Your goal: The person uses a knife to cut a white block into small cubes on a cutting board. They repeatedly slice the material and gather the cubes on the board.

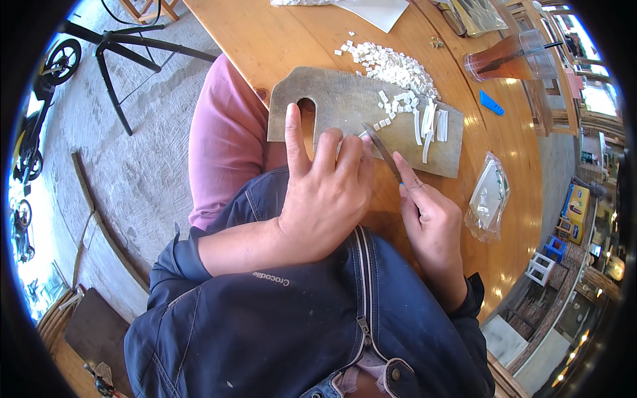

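My right hand [434, 215] is closed around a knife [384, 150], its index finger stretched along the blade's back. The knife's blade lies across a worn grey cutting board [358, 89] that has a U-shaped slot. Just left of the blade, the bent fingers of my left hand [325, 189] press a white strip [363, 134] on the board, mostly hidden under them. One outer finger of that hand points away toward the slot. Several uncut white strips [426, 126] lie to the right of the knife, beside small white cubes [401, 102].
A heap of white cubes [398, 67] spreads over the wooden table [517, 172] past the board. At the right are a plastic cup of brown drink [511, 58] with a straw, a small blue piece [491, 103] and a clear plastic bag [489, 198]. A black tripod [109, 43] stands at the far left.
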### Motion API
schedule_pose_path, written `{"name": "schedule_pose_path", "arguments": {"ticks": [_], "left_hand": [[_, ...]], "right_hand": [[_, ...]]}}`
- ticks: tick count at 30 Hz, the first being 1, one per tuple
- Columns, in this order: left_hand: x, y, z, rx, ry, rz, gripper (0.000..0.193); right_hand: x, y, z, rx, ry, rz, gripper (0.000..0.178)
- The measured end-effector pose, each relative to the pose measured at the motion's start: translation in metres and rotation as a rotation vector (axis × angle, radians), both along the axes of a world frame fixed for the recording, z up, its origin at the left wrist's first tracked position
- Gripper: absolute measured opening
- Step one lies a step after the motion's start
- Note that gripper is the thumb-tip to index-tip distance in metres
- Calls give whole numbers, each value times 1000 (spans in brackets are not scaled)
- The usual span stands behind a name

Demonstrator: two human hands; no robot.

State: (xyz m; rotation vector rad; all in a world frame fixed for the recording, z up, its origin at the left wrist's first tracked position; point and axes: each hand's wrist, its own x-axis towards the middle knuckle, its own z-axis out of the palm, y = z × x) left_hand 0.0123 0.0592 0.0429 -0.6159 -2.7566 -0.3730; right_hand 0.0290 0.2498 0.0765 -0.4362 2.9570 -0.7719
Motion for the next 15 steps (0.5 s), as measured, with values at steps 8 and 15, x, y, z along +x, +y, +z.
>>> {"name": "schedule_pose_path", "arguments": {"ticks": [8,15], "left_hand": [[-1,0,-2,25,20,-1,49],[-1,1,-4,22,37,-7,49]], "right_hand": [[1,-4,3,-3,-50,-56,60],[2,-1,-2,34,32,9,69]]}}
